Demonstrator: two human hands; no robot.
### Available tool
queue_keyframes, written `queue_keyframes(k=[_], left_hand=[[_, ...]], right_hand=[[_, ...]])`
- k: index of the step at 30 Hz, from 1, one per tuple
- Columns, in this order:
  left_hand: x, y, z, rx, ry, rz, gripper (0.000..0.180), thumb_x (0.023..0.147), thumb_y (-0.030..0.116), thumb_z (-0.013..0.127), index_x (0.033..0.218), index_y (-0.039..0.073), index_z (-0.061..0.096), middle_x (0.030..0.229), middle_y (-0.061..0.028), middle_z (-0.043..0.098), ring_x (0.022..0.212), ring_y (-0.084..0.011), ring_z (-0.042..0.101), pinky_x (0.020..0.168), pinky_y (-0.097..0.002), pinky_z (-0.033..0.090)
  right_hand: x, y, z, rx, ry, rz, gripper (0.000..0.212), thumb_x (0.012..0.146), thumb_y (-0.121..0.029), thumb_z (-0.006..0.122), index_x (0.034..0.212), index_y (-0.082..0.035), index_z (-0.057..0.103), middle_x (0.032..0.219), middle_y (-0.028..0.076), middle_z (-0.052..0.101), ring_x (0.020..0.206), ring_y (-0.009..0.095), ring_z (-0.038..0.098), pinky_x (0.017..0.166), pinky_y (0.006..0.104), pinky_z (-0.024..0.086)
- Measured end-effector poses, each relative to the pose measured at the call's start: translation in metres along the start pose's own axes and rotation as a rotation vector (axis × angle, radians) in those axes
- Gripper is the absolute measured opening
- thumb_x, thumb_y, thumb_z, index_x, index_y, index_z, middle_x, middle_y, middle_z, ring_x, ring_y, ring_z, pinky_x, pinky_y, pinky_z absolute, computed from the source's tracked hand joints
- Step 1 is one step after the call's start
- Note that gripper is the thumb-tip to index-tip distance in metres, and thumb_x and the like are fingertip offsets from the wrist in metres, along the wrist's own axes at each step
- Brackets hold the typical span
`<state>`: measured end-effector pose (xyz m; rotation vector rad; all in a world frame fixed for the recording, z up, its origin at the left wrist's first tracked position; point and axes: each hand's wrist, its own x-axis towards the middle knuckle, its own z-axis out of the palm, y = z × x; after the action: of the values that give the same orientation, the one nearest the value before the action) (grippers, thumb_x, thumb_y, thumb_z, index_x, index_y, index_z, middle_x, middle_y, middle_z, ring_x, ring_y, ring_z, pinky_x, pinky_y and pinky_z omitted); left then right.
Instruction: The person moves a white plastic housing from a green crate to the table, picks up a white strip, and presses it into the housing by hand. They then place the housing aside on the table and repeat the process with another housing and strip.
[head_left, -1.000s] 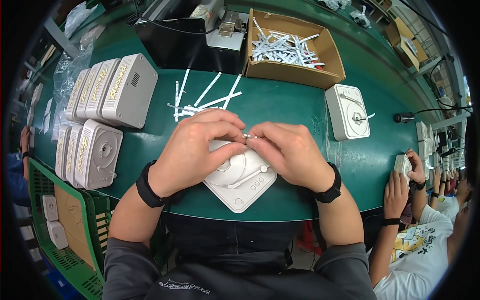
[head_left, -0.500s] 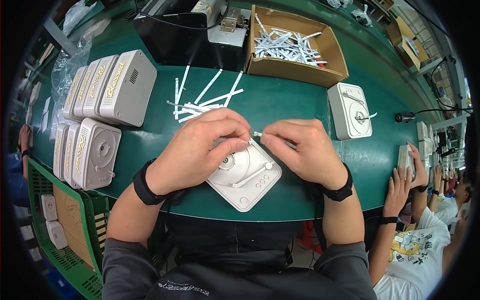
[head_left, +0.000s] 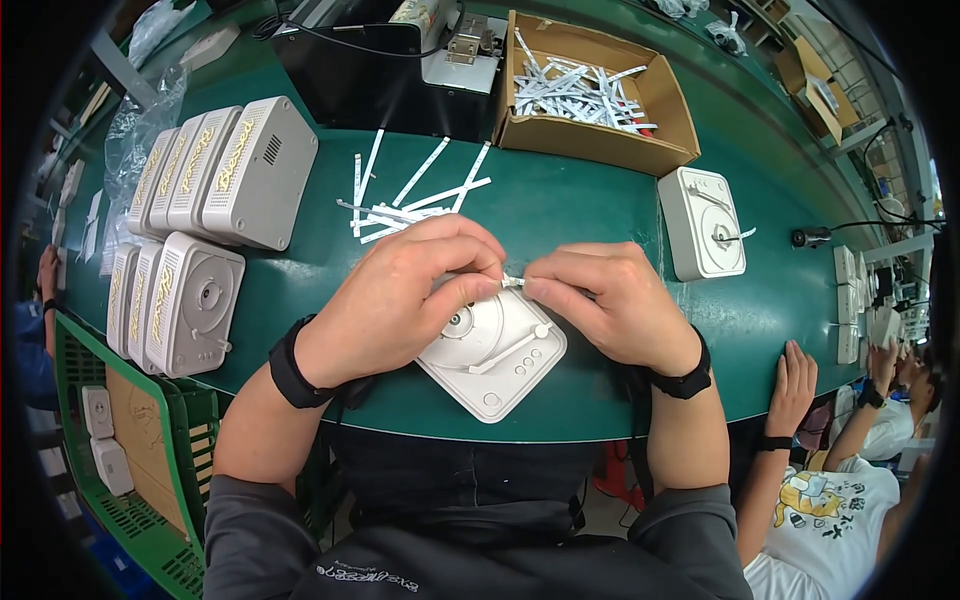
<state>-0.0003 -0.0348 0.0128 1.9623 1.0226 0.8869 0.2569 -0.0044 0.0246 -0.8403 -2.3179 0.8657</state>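
A white device shaped like a small record player (head_left: 505, 375), with a round platter, a tonearm and small buttons, lies at an angle on the green table before me. Over its far corner, my left hand (head_left: 425, 290) pinches a small white piece, mostly hidden by the fingertips. My right hand (head_left: 610, 300) pinches a narrow white strip (head_left: 513, 282), whose end shows in the small gap between the hands and seems to meet the left fingertips. I cannot tell whether the two pieces are joined. Several similar white strips (head_left: 420, 180) lie scattered beyond my left hand.
A cardboard box (head_left: 600, 148) of strips stands at the back beside a black machine (head_left: 350, 80). Several white devices (head_left: 265, 185) stand in rows at left, near a green crate (head_left: 190, 440). Another device (head_left: 705, 225) sits at right. A co-worker's hand (head_left: 793, 385) rests at the table edge.
My right hand has lowered slightly and brought its strip end level with my left fingertips, narrowing the gap. At right, the co-worker's hand no longer holds a white device.
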Motion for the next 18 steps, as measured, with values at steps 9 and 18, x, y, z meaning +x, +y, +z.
queue_keyframes(k=[9,18], left_hand=[[0.0000,0.0020,-0.0004,0.008,0.002,-0.014,0.008,0.098,0.006,0.071,0.101,-0.001,0.069,0.111,-0.0101,0.072,0.097,-0.0288,0.069,0.086,-0.0381,0.056],[0.0004,0.0031,-0.0001,0.012,0.005,-0.004,0.008,0.097,0.006,0.072,0.101,0.000,0.069,0.111,-0.0101,0.072,0.097,-0.0293,0.069,0.086,-0.0382,0.056]], right_hand=[[-0.0005,0.0015,-0.0013,0.005,-0.015,-0.021,0.011,0.099,-0.007,0.073,0.103,0.002,0.077,0.093,0.014,0.076,0.082,0.032,0.074,0.073,0.0376,0.058],[-0.0007,0.0004,-0.0026,0.008,-0.024,-0.017,0.012,0.100,-0.008,0.072,0.103,0.002,0.077,0.094,0.014,0.077,0.083,0.033,0.074,0.074,0.0381,0.059]])
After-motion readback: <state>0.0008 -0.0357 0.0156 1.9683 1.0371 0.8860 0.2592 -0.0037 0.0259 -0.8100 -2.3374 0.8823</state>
